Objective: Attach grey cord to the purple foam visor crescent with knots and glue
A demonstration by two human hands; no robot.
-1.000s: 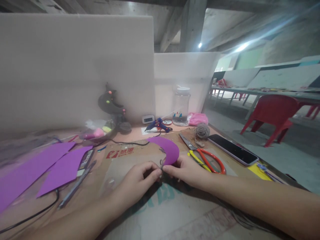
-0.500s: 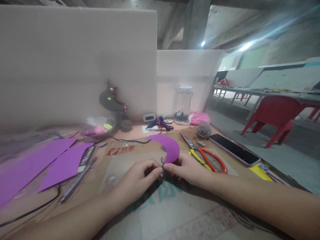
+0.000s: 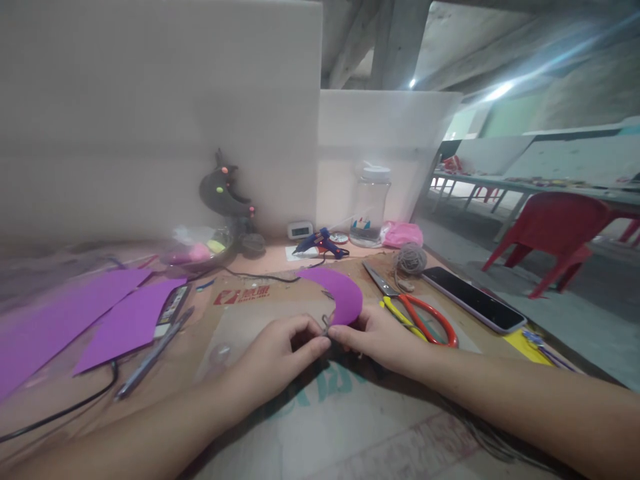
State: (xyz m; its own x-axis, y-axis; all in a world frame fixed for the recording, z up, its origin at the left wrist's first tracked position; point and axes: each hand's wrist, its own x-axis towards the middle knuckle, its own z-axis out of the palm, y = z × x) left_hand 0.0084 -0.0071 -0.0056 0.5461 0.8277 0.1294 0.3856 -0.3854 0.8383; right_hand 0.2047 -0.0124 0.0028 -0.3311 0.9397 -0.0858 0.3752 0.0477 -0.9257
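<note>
A purple paper crescent [image 3: 345, 293] is held up over the cardboard by my right hand [image 3: 375, 333], whose thumb and fingers pinch its lower tip. At that same tip sits a small loop of grey yarn [image 3: 325, 321]. My left hand [image 3: 293, 343] is closed, thumb against forefinger, on the yarn at the crescent's end. The two thumbs nearly meet there. Grey strands of yarn trail on the table under my right forearm. Scissors [image 3: 420, 317] with red and yellow handles lie just right of my right hand.
Purple paper sheets [image 3: 125, 323] and a pen [image 3: 153, 357] lie at left. Behind stand a blue glue gun [image 3: 320, 243], a clear jar [image 3: 369, 207] and a dark crescent ornament [image 3: 223, 193]. A yarn ball [image 3: 411, 259] and a phone [image 3: 475, 300] lie right.
The view has shifted slightly. Both hands keep their pinch at the crescent's lower tip, and the left thumb sits a little closer to the right thumb.
</note>
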